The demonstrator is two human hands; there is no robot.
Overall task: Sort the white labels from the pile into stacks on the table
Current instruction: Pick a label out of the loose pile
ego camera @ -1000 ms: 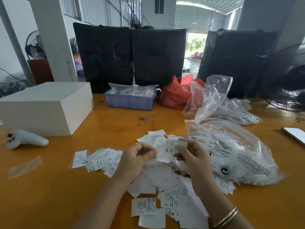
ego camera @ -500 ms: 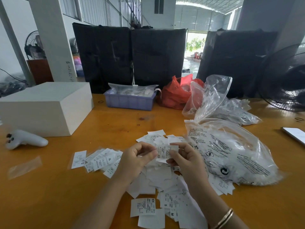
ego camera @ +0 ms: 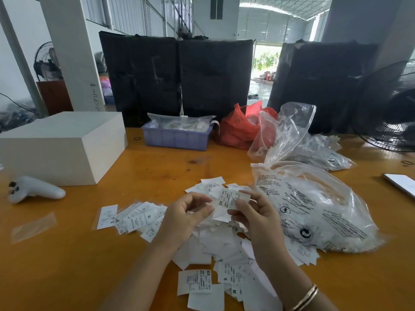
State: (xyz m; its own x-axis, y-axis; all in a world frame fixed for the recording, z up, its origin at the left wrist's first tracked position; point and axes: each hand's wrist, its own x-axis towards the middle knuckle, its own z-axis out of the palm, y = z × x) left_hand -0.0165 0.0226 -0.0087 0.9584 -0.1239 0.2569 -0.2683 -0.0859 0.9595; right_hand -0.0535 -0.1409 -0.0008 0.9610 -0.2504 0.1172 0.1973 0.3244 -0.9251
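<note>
Both hands are pinching one label [ego camera: 229,199]: left hand [ego camera: 186,214] and right hand [ego camera: 253,212] are gripping it between them, long axis running left-right, slightly tilted.

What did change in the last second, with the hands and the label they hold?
The right hand brought its label leftward and slightly down to the left hand; now fingers of both hands hold it over the pile. The fanned-out labels at left, the clear bag and the white box stayed as they were.
</note>
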